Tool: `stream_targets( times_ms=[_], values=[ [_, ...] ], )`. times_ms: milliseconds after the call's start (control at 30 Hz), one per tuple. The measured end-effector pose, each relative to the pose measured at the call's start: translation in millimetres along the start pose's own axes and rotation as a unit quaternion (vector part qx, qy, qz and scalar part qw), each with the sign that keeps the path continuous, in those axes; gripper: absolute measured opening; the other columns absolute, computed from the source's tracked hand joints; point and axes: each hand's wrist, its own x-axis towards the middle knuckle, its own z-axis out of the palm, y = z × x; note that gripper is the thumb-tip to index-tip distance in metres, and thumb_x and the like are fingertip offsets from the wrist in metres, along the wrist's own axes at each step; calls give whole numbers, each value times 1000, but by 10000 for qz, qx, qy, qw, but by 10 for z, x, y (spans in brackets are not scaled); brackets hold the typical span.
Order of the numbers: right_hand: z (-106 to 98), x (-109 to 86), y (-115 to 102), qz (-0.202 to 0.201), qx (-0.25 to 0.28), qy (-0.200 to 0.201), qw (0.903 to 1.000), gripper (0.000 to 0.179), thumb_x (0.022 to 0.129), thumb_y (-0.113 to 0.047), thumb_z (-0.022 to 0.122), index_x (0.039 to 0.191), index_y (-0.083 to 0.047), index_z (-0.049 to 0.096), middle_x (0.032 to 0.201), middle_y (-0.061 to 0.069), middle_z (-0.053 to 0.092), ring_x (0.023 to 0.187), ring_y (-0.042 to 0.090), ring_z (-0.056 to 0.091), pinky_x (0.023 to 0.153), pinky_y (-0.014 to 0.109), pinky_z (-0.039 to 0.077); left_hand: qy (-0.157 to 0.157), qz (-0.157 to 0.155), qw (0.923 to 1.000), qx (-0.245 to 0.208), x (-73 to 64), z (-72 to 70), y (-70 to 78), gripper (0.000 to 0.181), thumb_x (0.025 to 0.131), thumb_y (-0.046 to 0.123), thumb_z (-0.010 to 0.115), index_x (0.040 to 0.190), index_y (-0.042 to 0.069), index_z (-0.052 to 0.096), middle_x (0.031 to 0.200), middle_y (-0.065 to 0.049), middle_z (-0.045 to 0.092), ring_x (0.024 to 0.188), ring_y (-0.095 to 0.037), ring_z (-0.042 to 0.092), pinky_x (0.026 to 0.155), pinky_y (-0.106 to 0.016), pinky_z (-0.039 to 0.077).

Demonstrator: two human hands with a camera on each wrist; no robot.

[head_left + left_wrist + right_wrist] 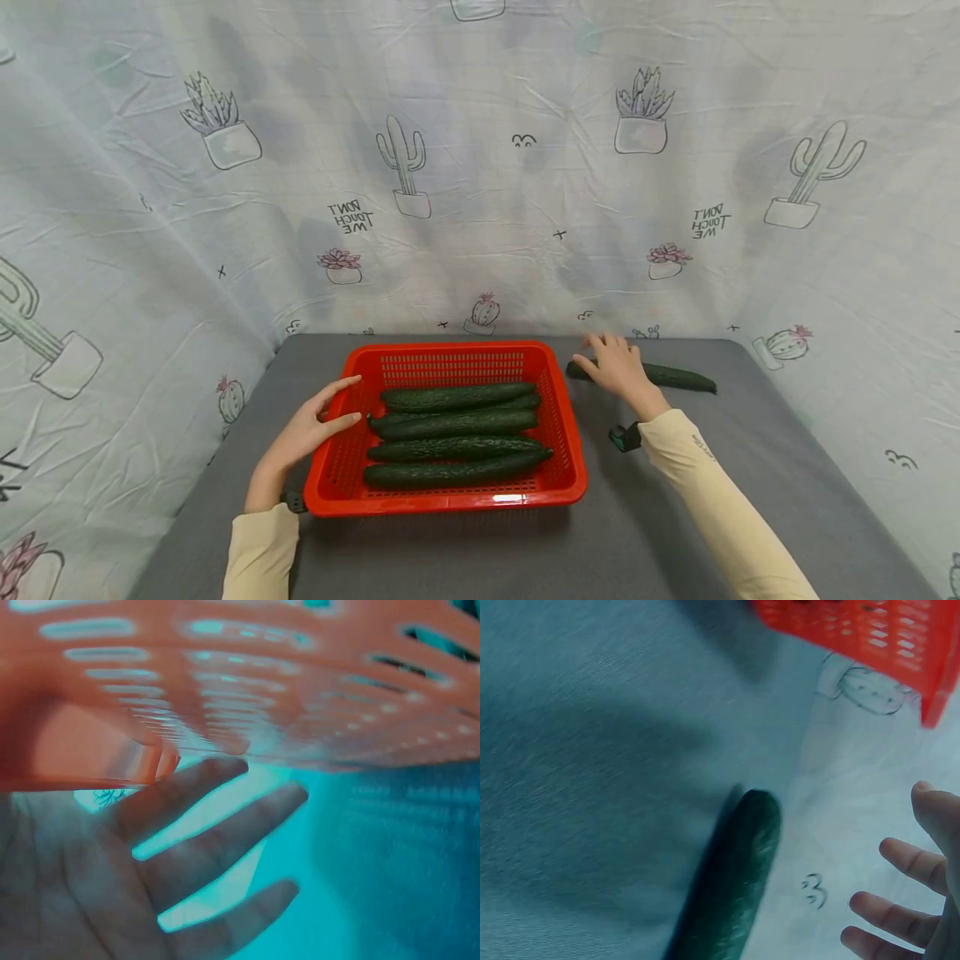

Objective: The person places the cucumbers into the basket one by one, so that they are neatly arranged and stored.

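Observation:
A red plastic basket [450, 502] stands on the grey table, with several dark green cucumbers [457, 448] lying side by side in it. My left hand [311, 429] is at the basket's left rim, its thumb and fingers spread; in the left wrist view the fingers [225, 847] stretch out straight below the rim, beside the slotted wall. To the right of the basket one more cucumber [678, 377] lies on the table. My right hand [618, 367] is over that cucumber with fingers apart and holds nothing; the right wrist view shows a gap between the fingers [900, 862] and the cucumber [731, 877].
A grey table [420, 558] runs back to a pale curtain [517, 183] printed with potted cacti, which also hangs along both sides. Dark wrist straps [625, 437] sit near the sleeve cuffs.

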Motion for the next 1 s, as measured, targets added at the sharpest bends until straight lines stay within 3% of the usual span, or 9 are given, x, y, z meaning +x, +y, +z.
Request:
stream_targets(
  times_ms=[133,433,600,800,1000],
  values=[
    [92,-14,132,5,-35,114,9999,36,94,-37,51,116,-8,56,114,22,49,102,43,44,77,53,32,-53,167,9997,186,-3,16,48,60,88,25,64,141,15,37,145,-16,33,127,-37,36,92,-58,38],
    [217,-30,464,55,-98,269,9996,39,94,-37,51,119,-6,53,114,26,46,101,45,42,78,56,32,-105,-56,9997,-189,8,30,21,59,88,21,64,141,15,38,144,-19,33,111,-35,50,77,-36,49],
    [292,-49,634,115,-38,287,9995,44,92,-39,54,123,-8,51,114,26,44,101,45,40,79,58,30,-124,-83,9994,-316,3,23,19,59,88,20,63,140,14,38,141,-20,36,108,-34,52,75,-34,51],
    [344,-76,800,182,33,187,9997,48,91,-37,56,128,-8,49,119,27,42,104,45,37,81,59,29,-69,-20,9998,-206,-2,21,15,57,89,21,62,140,14,38,145,-16,33,120,-36,42,85,-43,46],
    [376,-103,930,193,17,11,9998,52,90,-37,57,133,-11,44,126,29,38,111,49,34,85,63,27,-172,-138,9983,-541,-3,24,15,58,89,20,62,141,14,37,143,-18,33,112,-36,48,77,-33,50]
  ],
)
